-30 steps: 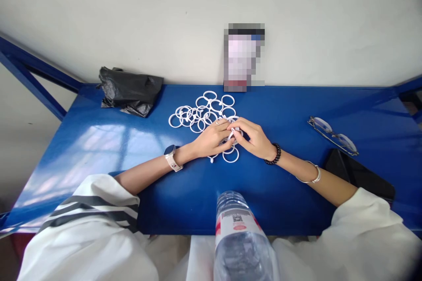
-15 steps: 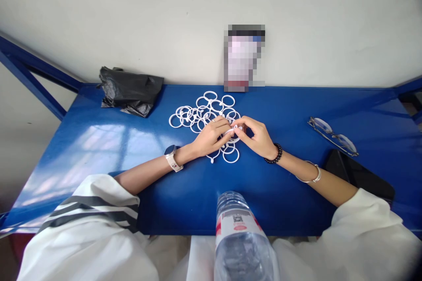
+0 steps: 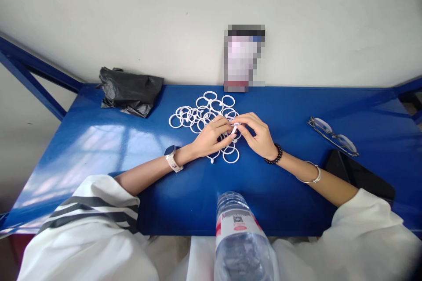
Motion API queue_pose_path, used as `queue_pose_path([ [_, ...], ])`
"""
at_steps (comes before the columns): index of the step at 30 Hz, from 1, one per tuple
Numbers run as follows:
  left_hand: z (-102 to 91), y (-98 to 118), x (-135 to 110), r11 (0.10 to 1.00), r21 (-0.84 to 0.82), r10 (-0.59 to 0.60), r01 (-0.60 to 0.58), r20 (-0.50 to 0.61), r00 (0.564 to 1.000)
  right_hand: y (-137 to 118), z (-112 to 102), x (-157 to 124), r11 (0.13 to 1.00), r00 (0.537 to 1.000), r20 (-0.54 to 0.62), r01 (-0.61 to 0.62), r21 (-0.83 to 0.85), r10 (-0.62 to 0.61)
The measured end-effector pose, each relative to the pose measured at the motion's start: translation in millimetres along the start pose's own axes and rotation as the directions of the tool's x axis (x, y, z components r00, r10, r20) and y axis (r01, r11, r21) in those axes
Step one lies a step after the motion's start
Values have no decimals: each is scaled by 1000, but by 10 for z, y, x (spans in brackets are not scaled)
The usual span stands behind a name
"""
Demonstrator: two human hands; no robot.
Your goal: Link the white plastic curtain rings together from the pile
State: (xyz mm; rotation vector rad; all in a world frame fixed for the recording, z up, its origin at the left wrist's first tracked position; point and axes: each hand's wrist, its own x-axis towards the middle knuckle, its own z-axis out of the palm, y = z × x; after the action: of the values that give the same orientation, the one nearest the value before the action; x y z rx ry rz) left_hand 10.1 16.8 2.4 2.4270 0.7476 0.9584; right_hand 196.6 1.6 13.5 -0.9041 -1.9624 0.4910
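Note:
My left hand [image 3: 212,137] and my right hand [image 3: 257,136] meet over a pile of white plastic rings [image 3: 198,125], which look like curtain rings with small eyelets. Between the fingertips of both hands is a white curtain ring [image 3: 234,129], tilted and partly covered by the fingers. The left thumb and fingers close on it from the left, while the right thumb and forefinger pinch it from the right. Several more rings lie around and under the hands, overlapping one another on the blue table [image 3: 184,184].
A black plastic bag [image 3: 132,90] lies at the back left. Against the wall leans a blurred-out phone-like object [image 3: 243,59]. Eyeglasses [image 3: 333,136] and a dark flat device [image 3: 359,178] are at the right. A clear plastic bottle [image 3: 242,237] stands close in front of me.
The ring between my fingertips has turned to a steeper angle. My right fingers have shifted slightly around it; the pile and other things are unchanged.

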Motion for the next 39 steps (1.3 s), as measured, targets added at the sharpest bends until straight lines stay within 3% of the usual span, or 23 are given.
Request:
queue_pose_path([
  [11, 2, 7, -5, 1000, 3, -28, 28, -97, 995, -29, -1, -15, 997, 997, -59, 60, 55, -57],
  [24, 4, 6, -14, 996, 34, -81, 84, -88, 993, -22, 0, -20, 992, 992, -78, 104, 70, -98],
  [29, 22, -20, -12, 998, 60, -13, 17, -62, 998, -28, 0, -23, 990, 992, -54, 117, 80, -113],
  [39, 26, -27, -10, 998, 68, -5, 9, -56, 998, -36, -10, -3, 996, 1000, -9, -28, 89, 29],
])
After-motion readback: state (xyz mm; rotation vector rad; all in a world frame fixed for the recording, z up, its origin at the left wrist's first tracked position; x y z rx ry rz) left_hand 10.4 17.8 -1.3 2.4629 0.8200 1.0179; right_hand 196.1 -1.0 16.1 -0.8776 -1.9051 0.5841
